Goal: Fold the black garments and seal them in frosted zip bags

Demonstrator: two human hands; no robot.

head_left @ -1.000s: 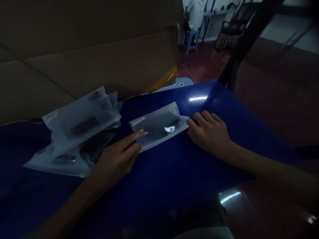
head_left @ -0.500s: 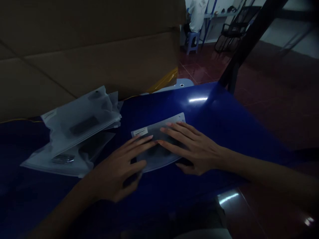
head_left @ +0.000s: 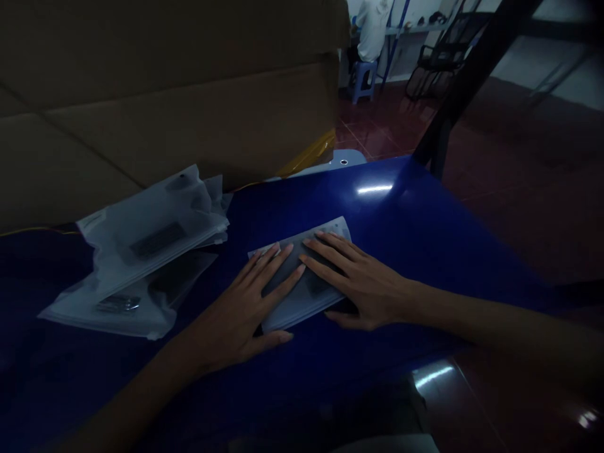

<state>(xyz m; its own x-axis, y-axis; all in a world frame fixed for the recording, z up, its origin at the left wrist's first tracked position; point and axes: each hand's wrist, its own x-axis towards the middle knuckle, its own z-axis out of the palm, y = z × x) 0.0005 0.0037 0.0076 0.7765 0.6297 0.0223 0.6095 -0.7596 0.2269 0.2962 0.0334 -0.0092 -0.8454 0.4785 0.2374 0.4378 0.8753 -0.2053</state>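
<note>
Currently left hand (head_left: pixel 240 314) and right hand (head_left: pixel 358 283) flat, fingers spread, gripping nothing, pressing one pouch (head_left: pixel 302 305) mid-frame; bagged pile (head_left: pixel 141 251) lies frame-left.

Two hands: one left hand (head_left: pixel 236 314), one right hand (head_left: pixel 363 283). One frosted plastic pouch (head_left: pixel 306 299) lies under them. At 9 o'clock a pile holds at least two more, an upper pouch (head_left: pixel 151 239) and a lower pouch (head_left: pixel 132 308); the exact number is unclear. One cardboard box (head_left: pixel 165 94) at 11 o'clock. One blue table (head_left: pixel 401 220). One blue stool (head_left: pixel 363 72) and one seated person (head_left: pixel 372 28) at 1 o'clock.
</note>
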